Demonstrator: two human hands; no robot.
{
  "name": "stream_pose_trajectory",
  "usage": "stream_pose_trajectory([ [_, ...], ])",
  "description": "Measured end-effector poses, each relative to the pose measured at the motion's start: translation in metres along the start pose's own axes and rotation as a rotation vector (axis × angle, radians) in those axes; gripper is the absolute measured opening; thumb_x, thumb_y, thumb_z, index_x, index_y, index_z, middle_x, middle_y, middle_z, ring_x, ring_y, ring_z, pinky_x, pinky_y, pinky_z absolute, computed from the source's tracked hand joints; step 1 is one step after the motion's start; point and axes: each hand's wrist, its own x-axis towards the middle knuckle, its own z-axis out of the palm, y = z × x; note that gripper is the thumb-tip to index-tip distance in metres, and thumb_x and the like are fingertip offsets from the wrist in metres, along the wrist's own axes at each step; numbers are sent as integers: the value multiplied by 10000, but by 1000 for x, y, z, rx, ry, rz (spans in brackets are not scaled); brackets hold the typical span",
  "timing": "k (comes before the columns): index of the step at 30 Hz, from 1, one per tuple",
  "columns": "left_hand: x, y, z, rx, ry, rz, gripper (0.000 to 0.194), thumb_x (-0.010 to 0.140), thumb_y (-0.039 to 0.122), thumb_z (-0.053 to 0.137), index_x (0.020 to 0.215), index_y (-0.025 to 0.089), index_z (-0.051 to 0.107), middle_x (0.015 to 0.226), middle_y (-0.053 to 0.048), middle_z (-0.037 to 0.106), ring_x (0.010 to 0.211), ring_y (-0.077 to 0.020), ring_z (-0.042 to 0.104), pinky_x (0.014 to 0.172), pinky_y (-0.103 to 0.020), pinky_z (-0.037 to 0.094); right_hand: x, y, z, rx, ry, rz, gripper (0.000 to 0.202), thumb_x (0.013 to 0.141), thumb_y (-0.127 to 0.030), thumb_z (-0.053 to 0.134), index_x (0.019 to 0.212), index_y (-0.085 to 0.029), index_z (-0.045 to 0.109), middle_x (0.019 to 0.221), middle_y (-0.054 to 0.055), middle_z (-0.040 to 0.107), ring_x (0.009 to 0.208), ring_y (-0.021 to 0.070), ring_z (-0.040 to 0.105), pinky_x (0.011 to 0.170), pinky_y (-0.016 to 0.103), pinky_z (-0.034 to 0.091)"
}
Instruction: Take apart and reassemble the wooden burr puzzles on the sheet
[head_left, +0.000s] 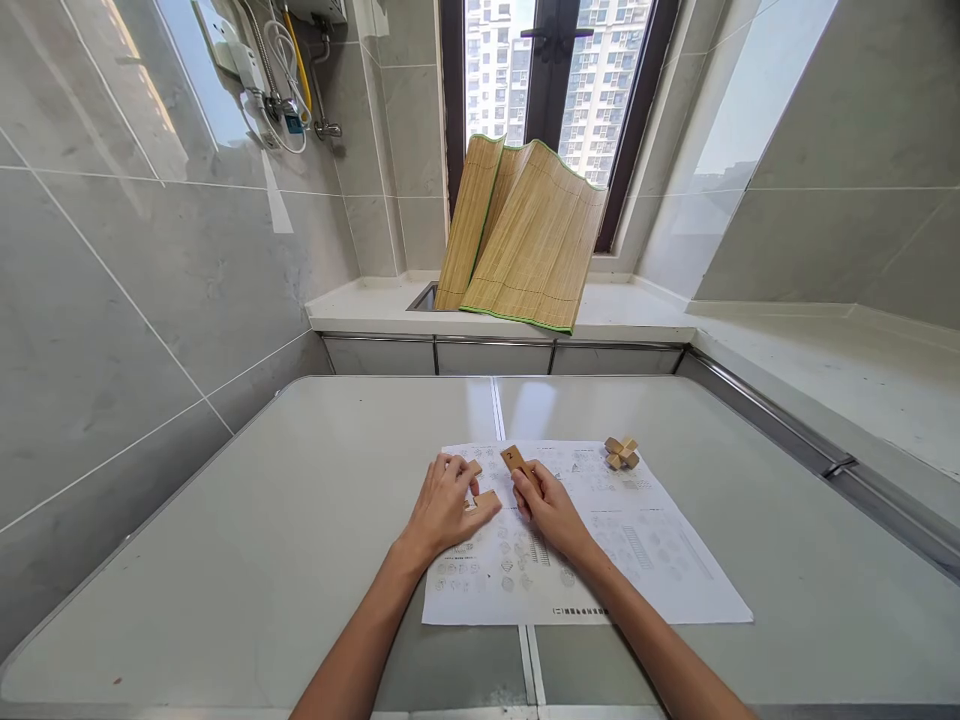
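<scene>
A short wooden puzzle piece (pixel 512 459) with a dark mark near its end is pinched between the thumb and fingers of my right hand (pixel 551 510), tilted up over the paper. My left hand (pixel 448 510) curls over small wooden puzzle pieces (pixel 486 498) lying on the sheet, its thumb along one of them; the fingers partly hide them. Just past those fingers the end of another wooden piece (pixel 475 467) shows. An interlocking wooden burr puzzle (pixel 621 453) rests on the sheet's upper right corner.
The printed paper sheet (pixel 652 590), with small diagrams, lies on a pale table (pixel 300 560) with a seam down its middle. Beyond it, a bamboo mat (pixel 536 235) leans on the window ledge (pixel 360 310). Cables and pipes (pixel 281 75) hang on the left wall.
</scene>
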Motion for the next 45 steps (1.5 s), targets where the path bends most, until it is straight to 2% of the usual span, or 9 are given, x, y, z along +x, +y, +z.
stream_pose_trajectory([
  [5,1,1,1,-47,-49,70,240,844,422,750,863,218,623,1096,-88,646,1063,-294,550,894,-446,486,5,5,0,126,94,63,460,923,-696,544,897,-237,532,665,-55,485,528,133,421,533,272,372],
  [9,5,9,-3,-161,-101,97,198,1002,360,528,913,229,646,964,-62,667,914,-233,615,812,-371,495,5,3,-1,199,73,73,480,928,-710,517,884,-233,536,699,-47,493,509,115,407,498,262,353],
  [14,3,25,-4,-434,-33,-91,276,1061,357,359,1115,245,605,1013,-56,694,962,-213,643,876,-341,483,4,2,4,358,-25,147,512,935,-731,460,941,-230,562,715,-47,482,462,89,351,432,235,282],
  [18,1,32,0,-656,-164,-207,278,1049,444,371,1100,230,542,804,-3,647,719,-179,593,702,-293,474,1,-1,7,249,-64,88,453,890,-675,603,971,-230,586,704,-52,483,502,97,376,465,234,315],
  [23,6,37,-3,-672,-142,-230,375,1008,505,449,797,220,573,720,-4,608,673,-168,541,642,-269,425,0,-3,6,198,-31,49,416,869,-618,675,829,-228,537,650,-65,415,544,110,380,504,242,319],
  [32,7,31,11,-870,-201,-313,363,1008,523,434,1010,209,616,651,40,502,536,-133,396,523,-256,335,9,4,-3,395,124,72,441,861,-611,697,811,-226,490,630,-94,325,471,70,264,439,225,213],
  [38,6,28,10,-666,-162,-267,377,1024,488,425,1055,198,664,749,9,571,644,-150,458,622,-268,362,6,5,-1,204,108,80,505,909,-658,585,1145,-213,627,633,-68,427,509,125,410,462,238,333],
  [41,6,28,8,-628,-189,-259,373,1033,482,413,1036,194,650,741,16,574,641,-147,461,632,-267,360,3,3,1,-30,142,14,484,962,-623,510,1182,-215,648,723,-12,584,645,186,549,603,297,463],
  [45,5,28,9,-610,-186,-264,360,1042,469,398,1020,196,630,748,16,576,657,-154,480,644,-271,364,-1,4,2,-226,152,-68,459,1024,-539,430,1318,-227,593,984,48,710,888,236,655,846,381,517],
])
